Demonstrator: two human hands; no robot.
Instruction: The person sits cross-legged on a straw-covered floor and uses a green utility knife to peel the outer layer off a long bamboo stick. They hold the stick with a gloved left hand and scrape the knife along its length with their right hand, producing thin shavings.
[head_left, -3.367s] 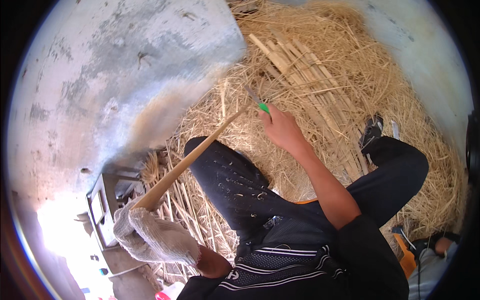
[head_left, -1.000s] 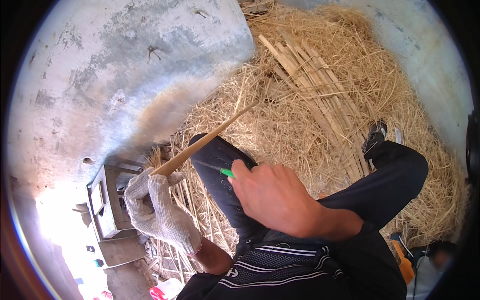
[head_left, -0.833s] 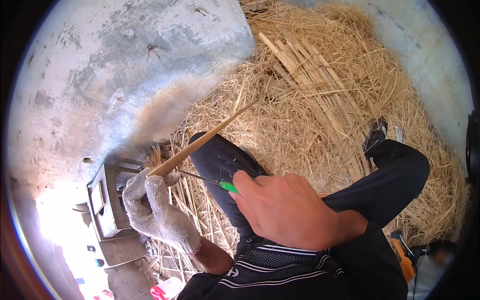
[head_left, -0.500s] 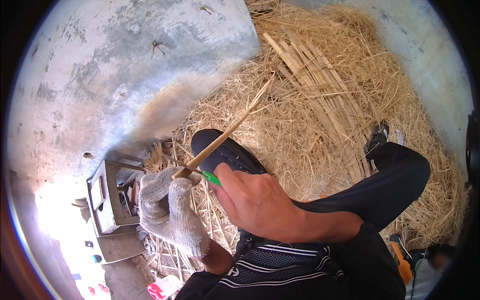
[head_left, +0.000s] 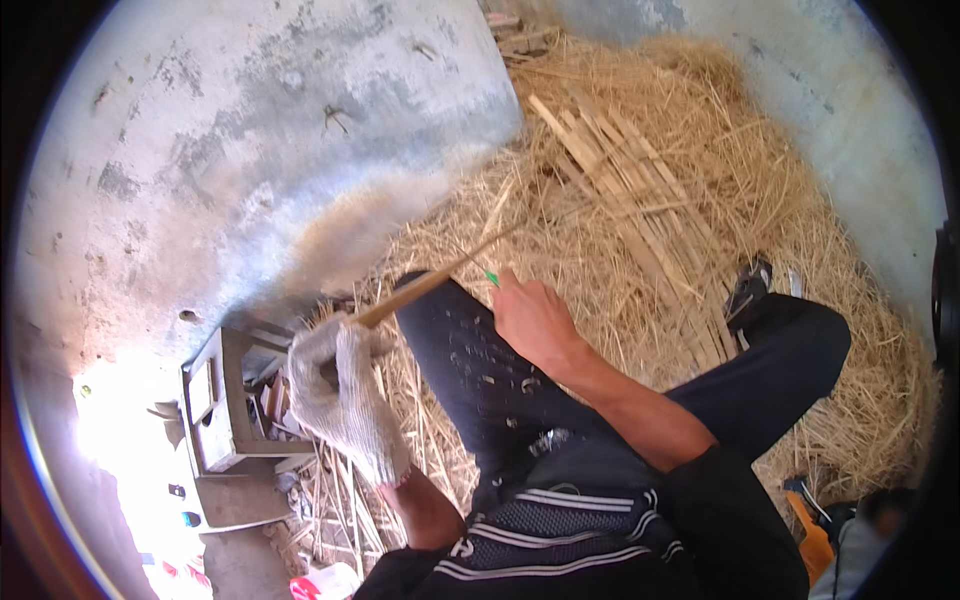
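Observation:
My left hand (head_left: pixel 338 385), in a knitted white glove, is closed round the lower end of a bamboo strip (head_left: pixel 415 290). The strip slants up and away to the right over my left knee and narrows at its far end. My bare right hand (head_left: pixel 540 325) grips a small knife with a green handle (head_left: pixel 492 277). Its thin blade, partly blurred, lies against or just by the strip toward its far end. Pale shavings dot my dark trouser leg (head_left: pixel 470 355).
Piled shavings (head_left: pixel 790 200) cover the floor ahead and to the right. Long flat strips (head_left: pixel 640 190) lie on them. A concrete wall (head_left: pixel 250 150) rises at far left, with a wooden stool-like frame (head_left: pixel 235 400) below. A red-and-white container (head_left: pixel 325 582) sits at lower left.
My right hand has moved away from the glove, up and right along the strip, with the knife. The strip's far end has swung lower; the gloved hand stays nearly in place.

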